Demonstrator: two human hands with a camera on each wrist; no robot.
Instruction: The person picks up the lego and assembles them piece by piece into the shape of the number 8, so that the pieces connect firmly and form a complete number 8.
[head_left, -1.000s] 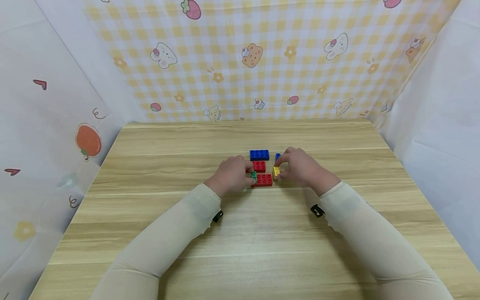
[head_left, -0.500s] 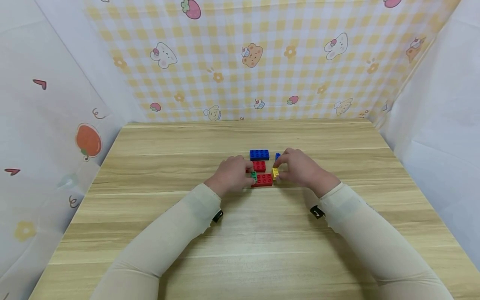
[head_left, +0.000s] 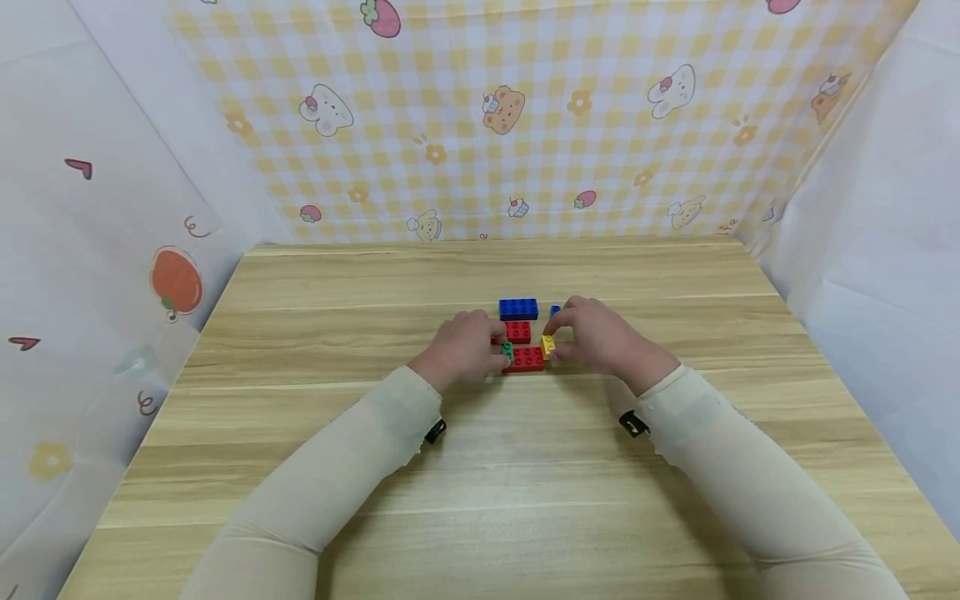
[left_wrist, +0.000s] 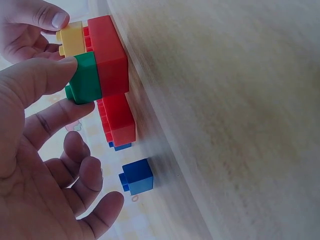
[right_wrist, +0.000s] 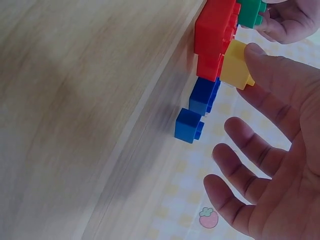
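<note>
In the head view, my left hand (head_left: 463, 348) pinches a small green brick (head_left: 507, 352) between thumb and forefinger. It sits at the left end of the front red brick (head_left: 528, 359). Opposite, my right hand (head_left: 598, 335) holds a small yellow brick (head_left: 547, 346) by thumb and fingertip, at that red brick's right end. In the right wrist view the yellow brick (right_wrist: 235, 65) is beside the studs; whether it is pressed on cannot be told. The other fingers of both hands are spread loosely. A second red brick (head_left: 518, 332) lies just behind, partly covered by my left fingers.
A long blue brick (head_left: 518, 309) lies behind the red ones. A small blue brick (head_left: 555, 311) is by my right fingertips. The left wrist view shows a small blue brick (left_wrist: 138, 176) beyond my fingers. The wooden table (head_left: 480, 517) meets a checked cloth (head_left: 450, 108) behind.
The right hand has shifted slightly left with the yellow brick, bringing it to the front red brick's right end. My left hand and the green brick have stayed put.
</note>
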